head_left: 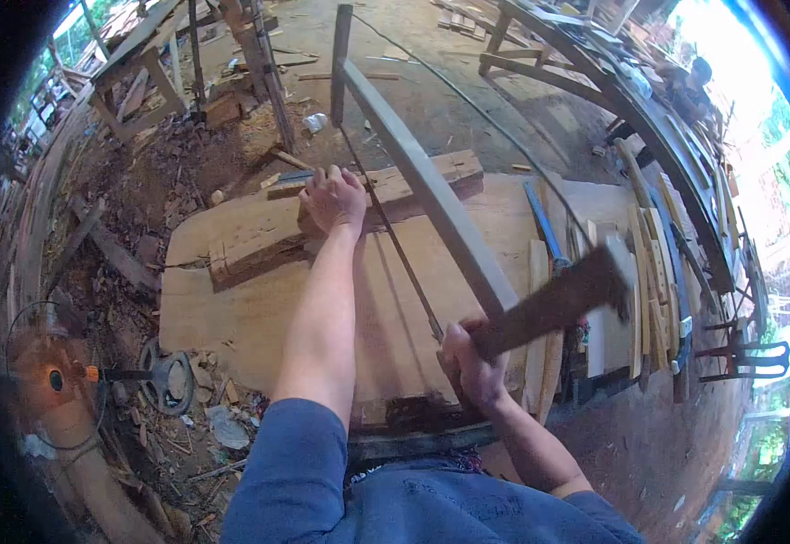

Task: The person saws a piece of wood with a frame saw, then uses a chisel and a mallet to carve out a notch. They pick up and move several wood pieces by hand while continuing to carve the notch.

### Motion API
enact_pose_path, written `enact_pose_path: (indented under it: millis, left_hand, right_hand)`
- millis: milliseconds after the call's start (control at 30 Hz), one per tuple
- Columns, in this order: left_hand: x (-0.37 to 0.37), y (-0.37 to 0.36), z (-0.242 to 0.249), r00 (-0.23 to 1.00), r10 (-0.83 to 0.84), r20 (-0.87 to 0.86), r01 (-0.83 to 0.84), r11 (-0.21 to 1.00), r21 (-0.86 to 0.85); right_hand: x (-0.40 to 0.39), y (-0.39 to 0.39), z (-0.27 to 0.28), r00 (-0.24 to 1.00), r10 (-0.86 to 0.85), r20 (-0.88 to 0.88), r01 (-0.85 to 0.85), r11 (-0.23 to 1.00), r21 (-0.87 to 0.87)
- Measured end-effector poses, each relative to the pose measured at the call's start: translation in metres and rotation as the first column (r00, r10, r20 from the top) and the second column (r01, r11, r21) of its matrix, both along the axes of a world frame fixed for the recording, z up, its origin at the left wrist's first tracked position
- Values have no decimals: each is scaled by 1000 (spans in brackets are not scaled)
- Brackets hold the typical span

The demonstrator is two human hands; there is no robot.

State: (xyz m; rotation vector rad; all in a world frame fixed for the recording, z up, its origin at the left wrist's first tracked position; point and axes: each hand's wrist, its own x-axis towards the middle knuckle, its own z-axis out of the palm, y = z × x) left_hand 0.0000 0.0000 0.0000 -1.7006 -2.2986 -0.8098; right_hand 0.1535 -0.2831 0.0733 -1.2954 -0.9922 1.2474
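Observation:
A large wooden frame saw (426,186) stretches away from me, with a long centre bar, a twisted cord on its right and a thin blade (401,249) on its left. My right hand (476,370) is closed around its near end, beside the thick wooden end piece. Fingers curled over the top, my left hand (335,199) grips a wooden beam (263,238) just left of the blade. The blade crosses the beam beside that hand. Beneath the beam lies a broad wooden slab (222,317). A small dark tool (288,189) rests behind the beam.
Wood strips (656,272) and a blue bar (542,222) lie at the slab's right side. A clamp (744,360) sits farther right. A fan (55,379) stands at lower left. A long bench (612,86) and a person (688,86) are at back right. Scraps litter the ground.

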Motion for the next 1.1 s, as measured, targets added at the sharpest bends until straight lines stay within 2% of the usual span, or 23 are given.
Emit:
enact_pose_path:
  millis: [67, 100, 133, 167, 200, 233, 367, 467, 500, 533, 600, 633, 667, 700, 767, 833, 867, 900, 933, 967, 1000, 1033, 1100]
  left_hand:
    - [-3, -1, 10, 999, -33, 11, 32, 998, 48]
    - [4, -9, -8, 998, -9, 58, 9, 1000, 0]
    - [-9, -8, -8, 1000, -1, -14, 1, 1000, 25]
    - [5, -19, -17, 1000, -7, -31, 7, 1000, 27]
    - [18, -19, -17, 1000, -7, -7, 7, 999, 32]
    - [17, -12, -12, 1000, -7, 0, 7, 999, 35]
    - [6, -9, -5, 1000, -4, 4, 4, 1000, -11]
    - [-3, -2, -5, 1000, 10, -18, -9, 999, 45]
    - [-2, -2, -5, 1000, 1, -14, 0, 999, 50]
    - [-1, 0, -4, 1000, -6, -9, 6, 998, 63]
    - [-3, 5, 2, 1000, -10, -14, 10, 998, 62]
    - [-5, 1, -1, 999, -27, -31, 28, 999, 42]
    - [-3, -4, -7, 998, -38, -40, 39, 999, 31]
    - [-3, -2, -8, 999, -44, -24, 45, 996, 79]
    - [-8, 7, 0, 999, -33, -19, 36, 987, 154]
    - [-4, 2, -4, 999, -8, -32, 11, 994, 108]
    - [-4, 2, -5, 1000, -5, -25, 8, 995, 100]
    - [-6, 8, -1, 1000, -1, -22, 3, 994, 111]
    - [-6, 7, 0, 1000, 7, -20, -5, 994, 107]
    - [-5, 2, -3, 1000, 6, -19, -4, 996, 90]
    - [-2, 1, -6, 1000, 1, -13, 0, 997, 81]
    - [-1, 0, -8, 1000, -24, 10, 23, 995, 96]
    - [-8, 6, -3, 999, -23, 32, 19, 992, 127]
  right_hand:
    - [-10, 2, -2, 958, -205, -202, 218, 975, 45]
    - [-4, 10, -9, 964, -182, -191, 190, 981, 23]
    - [-15, 30, -26, 947, -174, -271, 187, 982, 22]
    - [-3, 58, -38, 993, -71, 99, 57, 989, 134]
    - [-3, 90, -44, 995, -98, 29, 95, 991, 92]
    - [-8, 118, -23, 956, -110, 270, 51, 974, 219]
    - [-14, 101, -32, 968, -106, 226, 51, 971, 235]
    - [-5, 27, 2, 997, -78, 23, 75, 993, 91]
    - [-3, 9, 16, 996, -90, -23, 91, 996, 12]
    - [-3, 9, 14, 995, -95, -15, 95, 995, 10]
    - [-6, 19, 2, 941, -29, -338, 26, 1000, -13]
    - [-11, 45, -34, 986, -99, -137, 126, 971, 202]
    - [-18, 74, -48, 992, -128, 21, 121, 970, 211]
    - [-23, 111, -33, 964, -169, 204, 108, 954, 281]
    - [-34, 143, -15, 982, -149, 116, 98, 929, 357]
    - [-33, 133, -1, 984, -107, 139, 71, 968, 239]
    - [-22, 121, -30, 932, -196, 304, 79, 930, 358]
    - [-19, 91, -31, 979, -164, 120, 139, 971, 196]
    - [-12, 67, -20, 993, -92, 77, 71, 968, 243]
    - [-12, 39, -4, 979, -144, -144, 157, 984, 83]
    - [-7, 25, 24, 990, -55, -128, 57, 998, 11]
    - [-8, 26, 21, 991, -58, -121, 59, 998, 5]
    - [-12, 39, 6, 987, -65, -148, 92, 979, 182]
